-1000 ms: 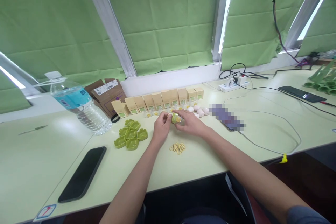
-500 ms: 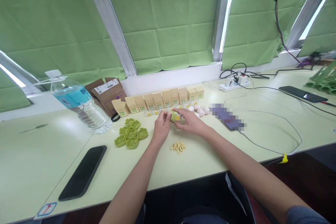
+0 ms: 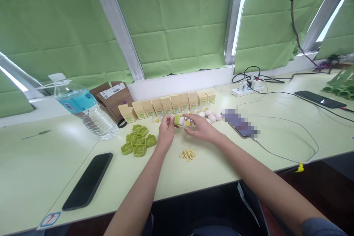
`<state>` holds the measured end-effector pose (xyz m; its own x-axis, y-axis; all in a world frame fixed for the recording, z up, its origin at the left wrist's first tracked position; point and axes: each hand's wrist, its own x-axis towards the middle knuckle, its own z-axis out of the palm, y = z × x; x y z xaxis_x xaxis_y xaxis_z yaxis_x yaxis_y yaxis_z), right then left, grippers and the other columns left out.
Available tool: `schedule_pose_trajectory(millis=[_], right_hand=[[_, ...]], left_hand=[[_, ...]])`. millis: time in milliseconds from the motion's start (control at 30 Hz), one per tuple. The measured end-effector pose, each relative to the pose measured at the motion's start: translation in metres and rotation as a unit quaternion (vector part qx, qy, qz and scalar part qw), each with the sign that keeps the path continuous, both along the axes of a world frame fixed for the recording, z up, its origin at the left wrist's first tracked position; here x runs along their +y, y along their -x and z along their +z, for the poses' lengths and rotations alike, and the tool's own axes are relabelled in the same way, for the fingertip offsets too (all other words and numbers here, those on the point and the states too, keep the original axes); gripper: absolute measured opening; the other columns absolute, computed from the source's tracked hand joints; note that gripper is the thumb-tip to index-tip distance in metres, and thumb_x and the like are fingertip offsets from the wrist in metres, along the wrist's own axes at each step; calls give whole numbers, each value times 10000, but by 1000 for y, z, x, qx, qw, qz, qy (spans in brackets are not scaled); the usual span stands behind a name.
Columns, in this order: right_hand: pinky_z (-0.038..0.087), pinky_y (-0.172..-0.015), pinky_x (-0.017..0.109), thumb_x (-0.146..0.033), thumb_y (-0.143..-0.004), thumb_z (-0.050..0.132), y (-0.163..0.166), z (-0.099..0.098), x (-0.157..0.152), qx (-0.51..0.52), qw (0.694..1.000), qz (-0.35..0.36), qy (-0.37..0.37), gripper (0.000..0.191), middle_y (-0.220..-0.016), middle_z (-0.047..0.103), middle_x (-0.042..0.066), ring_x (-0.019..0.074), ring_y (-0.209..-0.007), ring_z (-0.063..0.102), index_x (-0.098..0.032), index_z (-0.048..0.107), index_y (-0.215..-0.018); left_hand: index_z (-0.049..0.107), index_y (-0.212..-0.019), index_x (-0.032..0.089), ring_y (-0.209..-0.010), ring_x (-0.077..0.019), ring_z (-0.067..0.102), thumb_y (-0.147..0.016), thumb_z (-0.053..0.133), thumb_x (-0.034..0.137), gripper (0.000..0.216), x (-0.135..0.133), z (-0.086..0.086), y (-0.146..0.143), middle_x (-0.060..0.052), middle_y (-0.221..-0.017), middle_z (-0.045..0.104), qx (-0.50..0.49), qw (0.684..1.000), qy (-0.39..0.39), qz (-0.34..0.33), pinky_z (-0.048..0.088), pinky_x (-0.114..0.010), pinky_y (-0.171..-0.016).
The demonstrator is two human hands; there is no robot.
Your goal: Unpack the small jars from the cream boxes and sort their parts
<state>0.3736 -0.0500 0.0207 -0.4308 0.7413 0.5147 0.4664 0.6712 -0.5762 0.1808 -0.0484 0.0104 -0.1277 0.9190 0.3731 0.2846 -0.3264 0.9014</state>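
My left hand (image 3: 165,132) pinches a small green piece (image 3: 176,120) with a white part (image 3: 181,120) on its right end. Just to the right, my right hand (image 3: 202,128) grips a small clear plastic box (image 3: 188,123) with a round yellow mark. The white part meets the box's left end; whether it still sits partly inside is too small to tell. Below the hands lies a little pile of yellow rings (image 3: 188,155). Several green animal-shaped silicone cups (image 3: 139,140) are grouped to the left. White and pink rounded pieces (image 3: 211,117) lie beyond my right hand.
Small tan cartons (image 3: 168,106) stand in a row at the back, with clear boxes before them. To the left are a water bottle (image 3: 85,107), a brown cardboard box (image 3: 116,99) and a black phone (image 3: 87,181). A charging phone (image 3: 240,123) and power strip (image 3: 247,89) are on the right.
The green piece, earlier inside the clear box, has slid out leftward with my left hand, and its white part now shows. My right hand has stayed nearly in place.
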Motion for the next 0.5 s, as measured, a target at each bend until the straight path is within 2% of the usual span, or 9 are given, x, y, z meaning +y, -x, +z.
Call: schedule_pose_trajectory(millis=[133, 233, 367, 500], right_hand=[[479, -1033, 466, -307, -839, 654, 1, -1, 0, 7, 1000, 0, 6, 592, -1358, 620, 117, 276, -1220, 599, -228, 523, -1410], [466, -1053, 463, -293, -839, 653, 1, -1, -1, 19, 1000, -6, 3, 582, -1370, 606, 115, 274, -1246, 580, -226, 514, -1400], [451, -1071, 470, -268, -838, 646, 0, -1, 0, 36, 999, -17, -14, 558, -1366, 587, 110, 275, -1269, 552, -233, 507, -1377], [483, -1033, 458, -253, -831, 648, -1, -1, 0, 47, 998, -23, -31, 540, -1293, 571, 109, 265, -1229, 554, -251, 514, -1354]], left_hand=[[532, -896, 185, -629, -138, 674, -886, 587, 542, 361, 2, 4, 4, -11, -786, 668, -64, 998, 17, 2, 479, -256, -651], [557, -905, 175, -673, -129, 677, -849, 643, 539, 379, 1, 5, 4, -20, -837, 667, -126, 992, 33, 3, 511, -265, -702], [561, -885, 175, -807, -137, 665, -811, 701, 499, 360, -1, 5, 4, -28, -905, 653, -210, 976, 59, -1, 557, -304, -793], [525, -904, 191, -811, -140, 669, -832, 687, 421, 290, -4, 6, 2, -40, -977, 656, -274, 955, 109, -28, 578, -343, -787]])
